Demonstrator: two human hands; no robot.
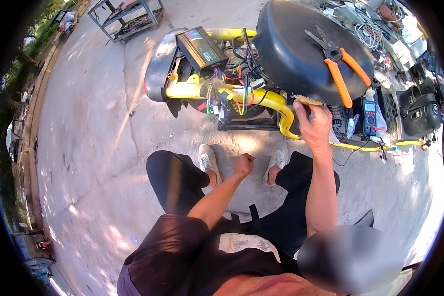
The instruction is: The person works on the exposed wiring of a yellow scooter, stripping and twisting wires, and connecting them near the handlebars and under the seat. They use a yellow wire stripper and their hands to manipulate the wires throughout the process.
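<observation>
My right hand (316, 126) is raised to the near edge of a black seat (293, 44), its fingers closed on a ragged yellowish piece (308, 100) that looks like foam. Whether that piece is attached to the seat is hidden. My left hand (243, 165) is closed low between my knees, a tiny dark tip showing at its fingers; what it holds is too small to name. Orange-handled wire strippers (334, 55) lie spread on the seat. Left of it, a yellow vehicle frame (276, 102) carries loose coloured wires and connectors (239, 91), with a black box (202, 47) on top.
To the right of the frame, a multimeter (370, 117) stands beside a black case (419, 108). Heaped parts and cables (372, 34) fill the far right. A blue metal cart (128, 19) is at the far left. My shoes (208, 160) rest on the concrete close to the frame.
</observation>
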